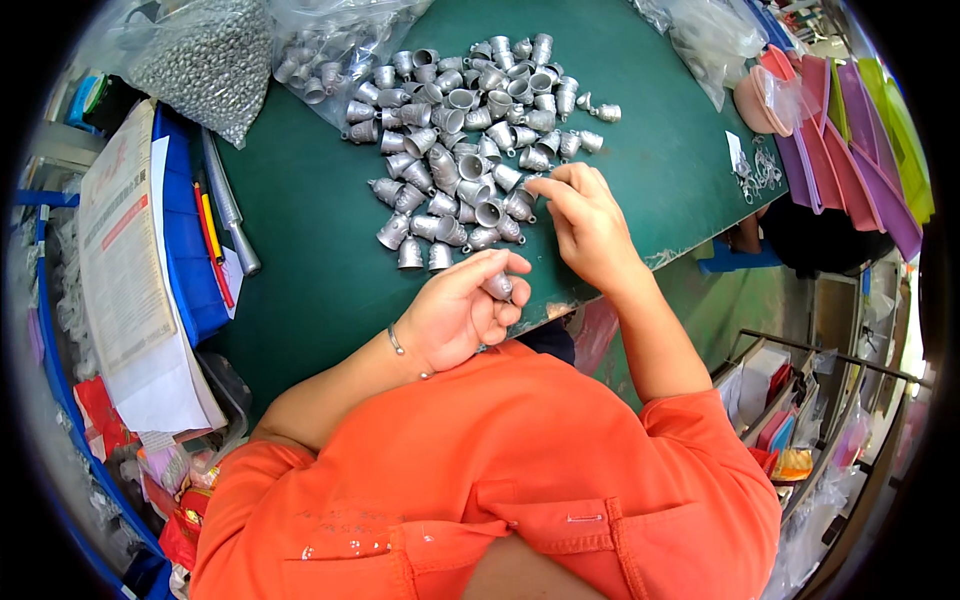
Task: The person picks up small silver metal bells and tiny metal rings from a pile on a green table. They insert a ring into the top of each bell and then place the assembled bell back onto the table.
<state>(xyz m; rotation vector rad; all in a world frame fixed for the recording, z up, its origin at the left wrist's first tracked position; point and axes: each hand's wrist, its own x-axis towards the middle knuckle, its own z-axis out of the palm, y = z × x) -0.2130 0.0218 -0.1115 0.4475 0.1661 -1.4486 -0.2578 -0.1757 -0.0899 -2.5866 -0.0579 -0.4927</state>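
A heap of small silver-grey metal bells (460, 160), many with a loop on top, is spread over the green tabletop (320, 230). My left hand (450, 310), palm turned up near the table's front edge, has its fingers curled round one metal bell (498, 287). At the right side of the heap is my right hand (590, 225), thumb and forefinger closed together against the outermost bells. Whatever lies between those fingertips is too small and covered to make out.
Clear bags of small metal parts (205, 65) stand at the back left. A blue tray (190, 240) with papers and pens borders the left side. Coloured plastic bins (850, 150) line the right end, near a small pile of metal pieces (758, 172).
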